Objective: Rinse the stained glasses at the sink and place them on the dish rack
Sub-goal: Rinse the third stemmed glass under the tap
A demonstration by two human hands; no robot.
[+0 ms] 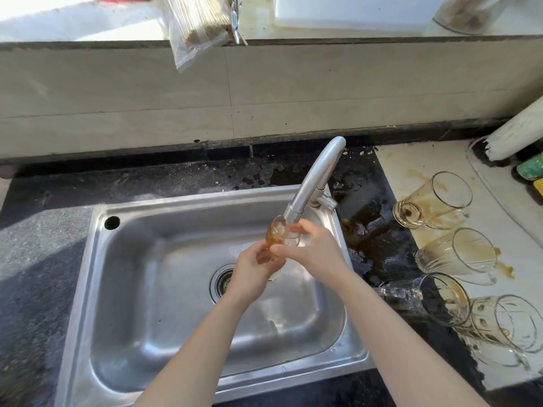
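A stained glass (279,235) with brown residue sits under the spout of the steel faucet (316,177), over the steel sink (123,259). My left hand (254,267) grips its lower end. My right hand (313,249) holds its upper part from the right, thumb across the glass. Several more stained glasses lie on their sides on the counter to the right: one at the back (435,201), one below it (461,255), one at the sink's corner (426,298) and one nearest me (505,327). No dish rack is in view.
Brown liquid is spilled on the dark counter (364,227) right of the faucet. A white pipe (517,130) and a green bottle (531,168) stand at the far right. A plastic bag (197,24) hangs over the ledge above. The drain (221,283) is open.
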